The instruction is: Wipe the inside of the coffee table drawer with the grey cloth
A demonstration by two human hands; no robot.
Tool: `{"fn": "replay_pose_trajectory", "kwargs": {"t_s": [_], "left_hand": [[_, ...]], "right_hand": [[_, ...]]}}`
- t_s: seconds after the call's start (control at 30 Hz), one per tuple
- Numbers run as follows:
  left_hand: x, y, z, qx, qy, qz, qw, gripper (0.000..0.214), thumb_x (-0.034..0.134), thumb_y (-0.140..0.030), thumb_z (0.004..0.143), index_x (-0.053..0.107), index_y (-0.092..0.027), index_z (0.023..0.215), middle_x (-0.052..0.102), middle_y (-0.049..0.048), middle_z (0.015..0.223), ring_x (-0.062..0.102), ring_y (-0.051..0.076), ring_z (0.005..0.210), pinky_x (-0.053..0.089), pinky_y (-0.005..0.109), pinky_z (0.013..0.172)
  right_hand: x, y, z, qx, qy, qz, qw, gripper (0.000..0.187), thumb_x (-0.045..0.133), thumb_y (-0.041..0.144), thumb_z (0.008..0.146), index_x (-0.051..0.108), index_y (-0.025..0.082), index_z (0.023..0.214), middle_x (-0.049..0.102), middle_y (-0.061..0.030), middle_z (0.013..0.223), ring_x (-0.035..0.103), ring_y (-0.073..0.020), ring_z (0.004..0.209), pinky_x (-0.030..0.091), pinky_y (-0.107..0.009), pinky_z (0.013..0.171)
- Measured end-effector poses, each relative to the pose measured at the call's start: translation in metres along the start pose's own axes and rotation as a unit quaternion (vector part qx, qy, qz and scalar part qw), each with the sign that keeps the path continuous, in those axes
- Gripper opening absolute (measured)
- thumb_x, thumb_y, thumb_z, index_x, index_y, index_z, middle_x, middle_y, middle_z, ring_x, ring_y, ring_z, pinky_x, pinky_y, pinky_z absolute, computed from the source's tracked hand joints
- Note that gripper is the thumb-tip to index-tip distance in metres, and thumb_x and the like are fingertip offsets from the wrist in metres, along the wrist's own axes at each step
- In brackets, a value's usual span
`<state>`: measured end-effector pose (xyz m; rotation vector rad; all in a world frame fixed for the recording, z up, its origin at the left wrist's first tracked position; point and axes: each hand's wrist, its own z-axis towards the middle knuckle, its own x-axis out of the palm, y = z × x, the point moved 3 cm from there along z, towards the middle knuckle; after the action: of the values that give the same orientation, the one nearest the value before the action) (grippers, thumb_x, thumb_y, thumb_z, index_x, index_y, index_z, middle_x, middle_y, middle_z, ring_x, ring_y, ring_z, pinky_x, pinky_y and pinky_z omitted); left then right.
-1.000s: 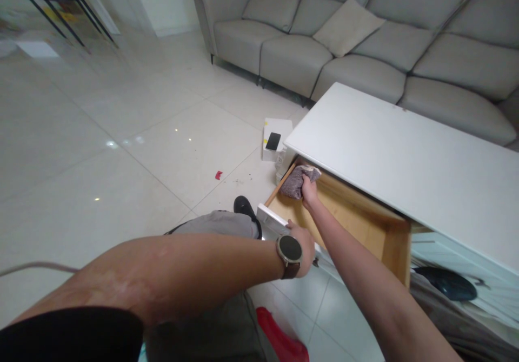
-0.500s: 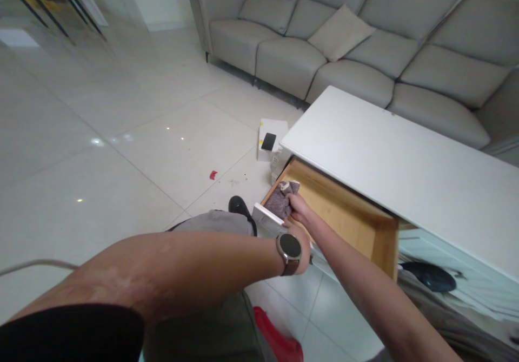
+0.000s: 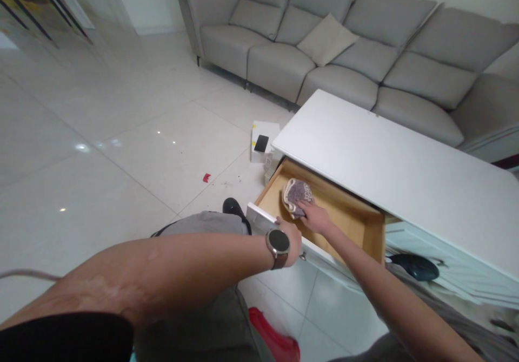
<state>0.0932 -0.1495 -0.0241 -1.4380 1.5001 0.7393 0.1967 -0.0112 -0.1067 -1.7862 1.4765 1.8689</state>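
Note:
A wooden drawer (image 3: 352, 210) stands pulled out from under a white coffee table (image 3: 385, 162). My right hand (image 3: 314, 217) is inside it, fingers pressed on a purple-grey cloth (image 3: 297, 194) that lies on the drawer bottom near the middle. My left hand (image 3: 290, 235), with a round watch on the wrist, is closed over the drawer's white front panel (image 3: 263, 218) at its left end.
A grey sectional sofa (image 3: 324, 43) with a beige cushion (image 3: 326, 38) stands behind the table. A white box with a black phone (image 3: 261, 143) lies on the tiled floor left of the table. A red scrap (image 3: 206, 177) lies on the floor, a red object (image 3: 273, 337) by my knee.
My right hand has dragged the cloth from the drawer's far left corner to the near left corner, then right toward the middle. My left hand has stayed on the drawer front.

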Motion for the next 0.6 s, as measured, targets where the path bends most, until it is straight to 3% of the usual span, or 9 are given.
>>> {"fn": "replay_pose_trajectory", "kwargs": {"t_s": [0.1,0.23,0.3,0.37,0.43,0.53,0.6], "left_hand": [[0.001,-0.002,0.003,-0.005,0.022,0.026,0.999,0.043,0.054,0.0,0.09,0.074,-0.007,0.127,0.074,0.0268,0.126,0.069,0.04,0.122,0.047,0.066,0.107],[0.001,-0.001,0.004,-0.03,-0.004,0.007,1.0,0.037,0.062,-0.005,0.089,0.076,-0.007,0.123,0.076,0.0276,0.117,0.071,0.04,0.118,0.047,0.065,0.105],[0.001,-0.001,0.003,-0.026,-0.008,0.014,1.0,0.038,0.062,-0.004,0.088,0.076,-0.006,0.123,0.076,0.0274,0.117,0.071,0.041,0.116,0.048,0.064,0.104],[0.0,0.0,0.001,-0.015,0.002,0.03,0.999,0.039,0.059,-0.003,0.089,0.075,-0.006,0.124,0.076,0.027,0.119,0.071,0.041,0.116,0.049,0.063,0.103],[-0.002,0.0,-0.001,-0.006,0.01,0.042,0.999,0.04,0.056,-0.002,0.089,0.075,-0.006,0.125,0.076,0.0259,0.122,0.071,0.041,0.117,0.05,0.062,0.103],[-0.005,0.001,-0.003,-0.002,0.017,0.047,0.999,0.041,0.054,-0.002,0.091,0.073,-0.005,0.127,0.075,0.0269,0.122,0.071,0.039,0.117,0.049,0.059,0.104],[-0.007,0.001,-0.005,0.003,0.021,0.051,0.998,0.041,0.052,-0.001,0.092,0.072,-0.003,0.128,0.075,0.0281,0.12,0.071,0.039,0.117,0.048,0.06,0.105]], "right_hand": [[0.023,-0.005,-0.015,-0.044,0.104,-0.182,0.977,0.066,0.064,0.029,0.086,0.058,0.026,0.151,0.045,-0.0124,0.165,0.038,-0.0424,0.148,0.038,-0.062,0.117],[0.033,-0.01,-0.013,-0.026,0.092,-0.222,0.97,0.086,0.073,0.038,0.084,0.038,0.04,0.163,0.014,-0.0053,0.178,0.007,-0.0554,0.157,0.032,-0.082,0.109],[0.036,-0.011,-0.008,-0.008,0.104,-0.213,0.972,0.088,0.074,0.034,0.084,0.035,0.047,0.162,0.007,-0.0024,0.179,0.002,-0.0586,0.156,0.035,-0.084,0.104],[0.037,-0.013,-0.002,-0.001,0.107,-0.197,0.975,0.085,0.074,0.028,0.084,0.04,0.048,0.16,0.011,-0.0027,0.179,0.009,-0.057,0.156,0.038,-0.081,0.105],[0.036,-0.014,0.004,-0.013,0.082,-0.175,0.981,0.073,0.07,0.023,0.086,0.052,0.042,0.154,0.027,-0.0051,0.175,0.023,-0.0495,0.155,0.039,-0.073,0.112],[0.028,-0.015,0.015,-0.068,0.043,-0.156,0.984,0.049,0.059,0.018,0.092,0.072,0.035,0.136,0.052,-0.0062,0.16,0.041,-0.0368,0.147,0.041,-0.057,0.118],[0.017,-0.011,0.021,-0.12,0.03,-0.182,0.975,0.043,0.054,0.018,0.096,0.077,0.034,0.129,0.058,-0.0052,0.154,0.042,-0.034,0.146,0.042,-0.053,0.117]]}}
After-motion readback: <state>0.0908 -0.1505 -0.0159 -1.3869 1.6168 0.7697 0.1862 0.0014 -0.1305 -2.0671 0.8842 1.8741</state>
